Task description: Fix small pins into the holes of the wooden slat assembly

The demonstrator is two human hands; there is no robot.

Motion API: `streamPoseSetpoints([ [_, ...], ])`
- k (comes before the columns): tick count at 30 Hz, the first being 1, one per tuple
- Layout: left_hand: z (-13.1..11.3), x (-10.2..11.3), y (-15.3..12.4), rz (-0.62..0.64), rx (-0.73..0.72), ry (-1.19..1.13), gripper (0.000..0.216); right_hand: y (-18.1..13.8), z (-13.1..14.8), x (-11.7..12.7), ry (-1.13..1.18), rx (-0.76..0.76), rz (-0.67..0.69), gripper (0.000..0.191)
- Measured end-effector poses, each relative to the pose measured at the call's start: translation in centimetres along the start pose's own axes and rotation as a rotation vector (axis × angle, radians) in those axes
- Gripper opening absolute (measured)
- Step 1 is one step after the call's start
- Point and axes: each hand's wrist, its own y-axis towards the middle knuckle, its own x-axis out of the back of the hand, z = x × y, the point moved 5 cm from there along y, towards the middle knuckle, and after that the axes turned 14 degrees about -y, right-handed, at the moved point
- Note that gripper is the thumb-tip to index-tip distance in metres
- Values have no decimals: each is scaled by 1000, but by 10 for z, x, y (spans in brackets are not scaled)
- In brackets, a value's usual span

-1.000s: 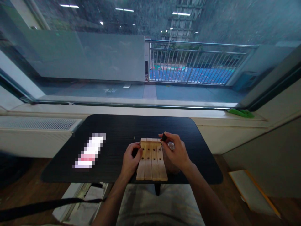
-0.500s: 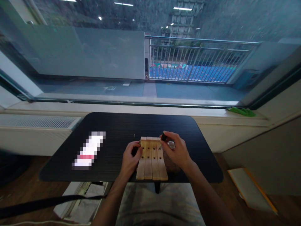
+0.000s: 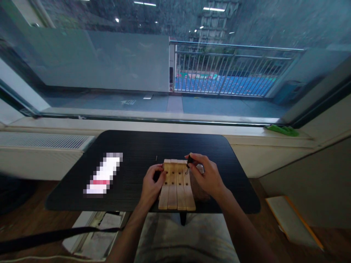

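Observation:
A slatted wooden piece [image 3: 177,197], made of several pale strips side by side with two rows of dark holes, lies at the table's near edge. My left hand [image 3: 152,182] is closed on its left side, thumb on the wood near the upper holes. Between the fingertips of my right hand [image 3: 207,173] is a small screwdriver [image 3: 189,160] with a stubby black handle. The screwdriver's metal shaft points down to the upper hole of the rightmost strip. Under my right hand there is a clear, shiny object [image 3: 200,168], partly hidden, and a brownish thing [image 3: 201,191] beside the wood.
The black table [image 3: 131,146] has a blurred-out bright rectangle [image 3: 104,175] at left and a thin pin-like bit [image 3: 156,158] behind the wood. Beyond are a windowsill with a green cloth [image 3: 283,130] and a radiator [image 3: 46,141]. An open box [image 3: 95,233] sits below left.
The screwdriver's handle has tilted and shifted slightly left and down as my right fingers moved on it. My left hand and the wooden piece stay nearly in place.

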Motion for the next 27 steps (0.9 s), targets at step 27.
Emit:
streamPoseSetpoints([
  [27, 0, 1, 0, 3, -14, -5, 15, -10, -6, -3, 92, -77, -62, 42],
])
